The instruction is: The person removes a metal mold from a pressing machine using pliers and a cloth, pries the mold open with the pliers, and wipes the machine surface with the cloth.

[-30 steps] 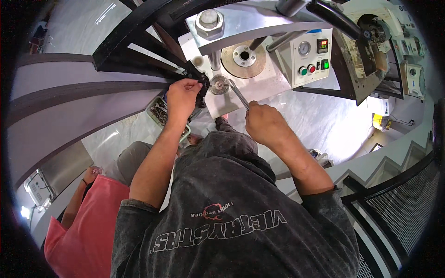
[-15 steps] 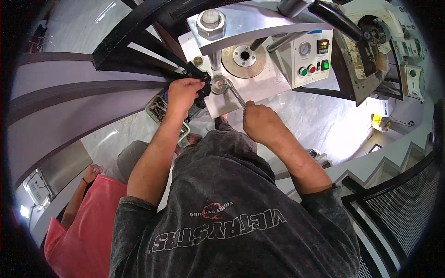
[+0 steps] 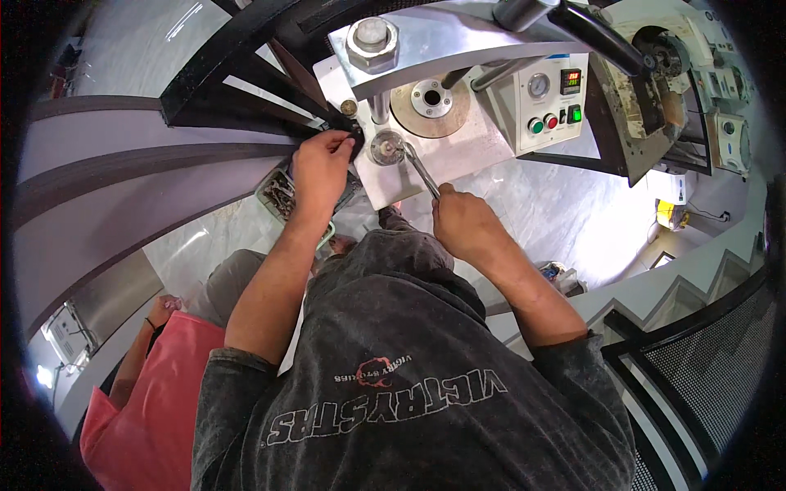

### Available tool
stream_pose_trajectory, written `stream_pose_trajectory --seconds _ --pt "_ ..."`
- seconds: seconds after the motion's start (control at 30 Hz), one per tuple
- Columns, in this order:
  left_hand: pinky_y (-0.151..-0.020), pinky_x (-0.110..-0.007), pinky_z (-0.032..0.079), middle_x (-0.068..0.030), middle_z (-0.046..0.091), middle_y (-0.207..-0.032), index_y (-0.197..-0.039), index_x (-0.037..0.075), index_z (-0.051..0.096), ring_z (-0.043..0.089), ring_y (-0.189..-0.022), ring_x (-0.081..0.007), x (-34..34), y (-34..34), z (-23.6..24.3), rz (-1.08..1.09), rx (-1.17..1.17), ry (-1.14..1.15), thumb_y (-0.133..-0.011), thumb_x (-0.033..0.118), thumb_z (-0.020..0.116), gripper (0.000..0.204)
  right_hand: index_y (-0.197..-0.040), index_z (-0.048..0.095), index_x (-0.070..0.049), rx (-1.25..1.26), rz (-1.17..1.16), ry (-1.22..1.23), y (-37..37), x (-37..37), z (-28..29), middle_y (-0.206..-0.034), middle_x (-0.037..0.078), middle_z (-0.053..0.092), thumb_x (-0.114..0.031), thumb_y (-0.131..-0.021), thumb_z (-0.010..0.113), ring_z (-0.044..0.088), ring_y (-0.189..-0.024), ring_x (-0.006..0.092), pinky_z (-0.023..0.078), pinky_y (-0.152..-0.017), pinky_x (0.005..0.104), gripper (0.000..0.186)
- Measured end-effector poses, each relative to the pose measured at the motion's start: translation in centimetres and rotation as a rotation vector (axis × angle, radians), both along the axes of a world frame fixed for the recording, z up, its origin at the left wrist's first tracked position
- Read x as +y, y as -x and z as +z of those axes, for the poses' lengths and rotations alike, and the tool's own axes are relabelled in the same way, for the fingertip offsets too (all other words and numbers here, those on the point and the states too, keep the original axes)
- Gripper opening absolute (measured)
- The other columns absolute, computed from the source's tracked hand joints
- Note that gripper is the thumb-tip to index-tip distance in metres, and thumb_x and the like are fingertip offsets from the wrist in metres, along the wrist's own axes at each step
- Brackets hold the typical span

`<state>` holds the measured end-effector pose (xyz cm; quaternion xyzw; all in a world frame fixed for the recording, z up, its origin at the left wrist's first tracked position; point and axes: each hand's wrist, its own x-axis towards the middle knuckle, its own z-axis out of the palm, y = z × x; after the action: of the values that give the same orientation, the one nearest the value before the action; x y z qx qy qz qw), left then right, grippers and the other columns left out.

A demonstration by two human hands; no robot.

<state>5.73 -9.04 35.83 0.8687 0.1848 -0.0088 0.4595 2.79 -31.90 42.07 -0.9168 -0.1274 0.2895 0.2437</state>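
My right hand (image 3: 465,219) grips a long steel tool (image 3: 422,172), its far end at a small round metal piece with a pale centre (image 3: 386,148) on the machine's white plate (image 3: 442,165). My left hand (image 3: 322,168) is closed at the plate's left edge, beside a black part (image 3: 357,132); whether it pinches something I cannot make out. A small brassy disc (image 3: 348,107) sits just above it. Behind these are a large steel disc with a central hole (image 3: 447,123), a steel crossbar with a big nut (image 3: 372,42) and a control box (image 3: 551,96) with lit display and buttons.
A black frame (image 3: 213,86) and grey curved rail (image 3: 115,204) stand left, above a bin of metal pieces (image 3: 278,194). A co-worker in a red shirt (image 3: 155,401) is at lower left. A dark railing (image 3: 696,352) runs right; another machine (image 3: 634,106) stands beyond the box.
The brassy disc shows where a pale round recess was a second ago. My left hand has shifted slightly left; the tool in my right hand has moved a little against the round piece.
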Motion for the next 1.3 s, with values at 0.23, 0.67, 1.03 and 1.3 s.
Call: stream_pose_trajectory --seconds 0.23,0.67,1.03,1.3 --pt "-0.072 -0.034 0.052 -0.017 0.071 -0.084 -0.093 -0.001 0.072 0.07 -0.078 -0.0246 0.3 -2.1 0.0 -0.033 0.248 0.052 -0.08 0.013 0.071 0.019 -0.093 0.053 0.009 0.037 0.023 0.045 -0.3 0.1 0.1 -0.075 0.028 0.063 -0.033 -0.1 0.042 0.064 -0.076 0.0455 0.05 -0.068 0.0523 0.044" --pt "-0.073 -0.026 0.05 -0.0083 0.07 -0.093 -0.1 -0.004 0.067 0.064 -0.081 -0.0139 -0.9 -1.0 0.4 0.211 0.392 0.912 -0.085 0.007 0.068 0.019 -0.101 0.05 0.007 0.016 0.033 0.007 0.4 -1.2 0.5 -0.075 0.027 0.062 -0.015 -0.093 0.048 0.061 -0.073 0.0458 0.048 -0.067 0.053 0.023" --pt "-0.075 -0.026 0.051 -0.0081 0.07 -0.092 -0.101 -0.006 0.067 0.065 -0.08 -0.0138 -1.9 -0.8 1.3 0.154 0.306 0.943 -0.086 0.006 0.066 0.019 -0.119 0.052 0.006 -0.194 0.319 0.169 -2.9 -3.2 3.0 -0.079 0.023 0.064 -0.013 -0.09 0.053 0.064 -0.073 0.0387 0.051 -0.066 0.0472 0.035" --pt "-0.069 -0.024 0.046 -0.0033 0.07 -0.085 -0.096 -0.001 0.072 0.059 -0.073 -0.009 -3.1 -1.0 1.7 0.099 0.295 0.768 -0.085 0.012 0.071 0.017 -0.124 0.049 0.008 0.025 0.476 0.274 -6.1 -3.0 4.7 -0.082 0.025 0.064 -0.015 -0.093 0.051 0.064 -0.082 0.0407 0.049 -0.074 0.0492 0.039"
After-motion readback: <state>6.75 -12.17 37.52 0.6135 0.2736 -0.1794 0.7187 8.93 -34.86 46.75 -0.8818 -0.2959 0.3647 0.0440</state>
